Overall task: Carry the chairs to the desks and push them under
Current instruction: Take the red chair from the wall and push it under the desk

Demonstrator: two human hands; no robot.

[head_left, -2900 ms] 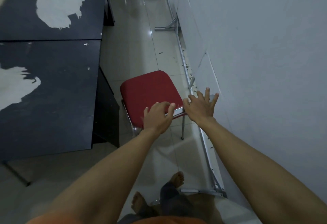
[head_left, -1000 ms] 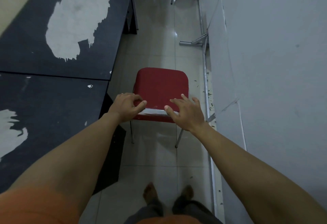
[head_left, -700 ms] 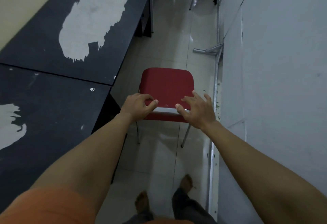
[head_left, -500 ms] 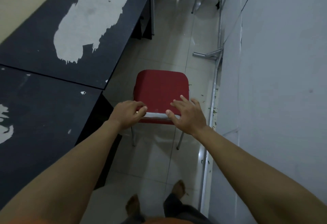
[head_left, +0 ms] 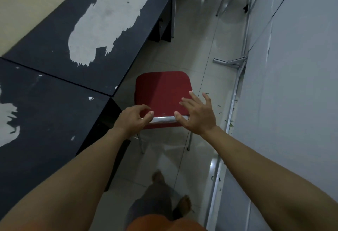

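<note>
left hand (head_left: 130, 120) curled, right hand (head_left: 198, 114) splayed — arms outstretched

Bare forearms, no sleeves in sight, left hand (head_left: 132, 119) and right hand (head_left: 198, 114) without rings or watch, orange top (head_left: 164, 223) at the bottom edge, dark grey trousers (head_left: 151, 199), bare feet (head_left: 184, 205)

A red padded chair (head_left: 162, 93) with thin metal legs stands on the pale tiled floor (head_left: 199, 42) beside a black desk (head_left: 54, 103) with worn white patches. The left hand (head_left: 132, 121) curls over its chrome back rail (head_left: 163, 119); the right hand (head_left: 198, 114) is spread, its thumb at the rail. A grey partition wall (head_left: 292, 84) lies to the right.
</note>
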